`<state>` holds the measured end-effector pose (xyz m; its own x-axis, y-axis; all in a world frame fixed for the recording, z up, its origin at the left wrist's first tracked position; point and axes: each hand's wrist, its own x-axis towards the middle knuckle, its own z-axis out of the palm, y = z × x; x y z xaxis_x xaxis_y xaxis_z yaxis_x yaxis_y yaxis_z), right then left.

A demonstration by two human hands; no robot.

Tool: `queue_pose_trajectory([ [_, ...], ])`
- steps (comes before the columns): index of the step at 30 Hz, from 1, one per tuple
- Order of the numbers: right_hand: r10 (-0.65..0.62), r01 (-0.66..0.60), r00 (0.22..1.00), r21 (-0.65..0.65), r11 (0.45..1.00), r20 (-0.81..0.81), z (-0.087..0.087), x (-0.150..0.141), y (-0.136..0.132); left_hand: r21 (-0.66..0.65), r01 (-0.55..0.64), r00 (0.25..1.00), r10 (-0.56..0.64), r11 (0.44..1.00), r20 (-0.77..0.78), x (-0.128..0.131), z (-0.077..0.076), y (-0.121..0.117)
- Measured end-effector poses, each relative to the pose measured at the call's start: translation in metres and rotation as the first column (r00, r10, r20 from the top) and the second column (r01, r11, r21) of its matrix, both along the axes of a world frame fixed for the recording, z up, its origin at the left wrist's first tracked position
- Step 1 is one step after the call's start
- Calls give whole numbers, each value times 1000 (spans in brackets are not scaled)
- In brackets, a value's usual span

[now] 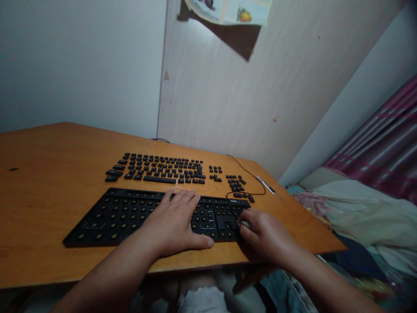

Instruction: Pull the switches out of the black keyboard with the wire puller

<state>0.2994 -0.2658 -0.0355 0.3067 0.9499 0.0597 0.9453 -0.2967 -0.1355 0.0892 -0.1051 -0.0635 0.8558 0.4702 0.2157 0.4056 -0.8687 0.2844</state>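
A black keyboard with its keycaps off [119, 217] lies along the desk's front, its small yellowish switches showing. My left hand [174, 224] rests flat across its middle, fingers stretched forward and thumb out to the right along the near edge. Over the number-pad end, my right hand [260, 230] is closed in a pinch. A small light-coloured bit shows at its fingertips, too little to name. Behind the keyboard, the loose black keycaps [159, 179] are laid out in rows like a keyboard, with a separate group of number-pad keycaps [237, 188] at the right.
The wooden desk [39, 208] meets the wall at the back. A black cable [249, 171] curves behind the keycaps. A thin white strip [265, 184] lies at the right. One small dark piece [14, 169] sits far left. Beyond the right edge is rumpled bedding [365, 208].
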Motion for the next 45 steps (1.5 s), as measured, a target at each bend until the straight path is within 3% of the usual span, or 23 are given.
queue_pose_trajectory([
  [9, 39, -39, 996, 6, 999, -77, 2, -7, -25, -5, -12, 1000, 12, 1000, -12, -1, 1, -1],
  [14, 87, -79, 949, 40, 996, -303, 6, 19, -26, 1, -4, 1000, 4, 1000, -6, -1, 1, -1],
  [18, 8, 45, 947, 156, 987, -322, 4, 51, -18, -1, -4, 1000, 4, 1000, -2, -1, -1, 1],
  [21, -46, 106, 958, 200, 974, -283, 0, 67, -6, 0, 4, 1000, -4, 1000, -2, -1, -1, 2],
  [24, -31, 73, 980, 210, 975, -194, -4, 71, 8, 5, 1, 1000, -1, 1000, -1, -1, -1, 1],
  [29, -42, 44, 999, 137, 990, -19, -6, 67, 21, 11, -6, 1000, 5, 1000, 2, 0, 0, 1],
  [36, -51, 51, 992, 8, 999, 116, 1, 45, 7, 11, -4, 1000, 4, 1000, -8, -1, 2, 0],
  [45, -101, 103, 985, -10, 995, 138, -6, 30, -20, 13, -2, 1000, 2, 1000, 3, 0, -1, 1],
])
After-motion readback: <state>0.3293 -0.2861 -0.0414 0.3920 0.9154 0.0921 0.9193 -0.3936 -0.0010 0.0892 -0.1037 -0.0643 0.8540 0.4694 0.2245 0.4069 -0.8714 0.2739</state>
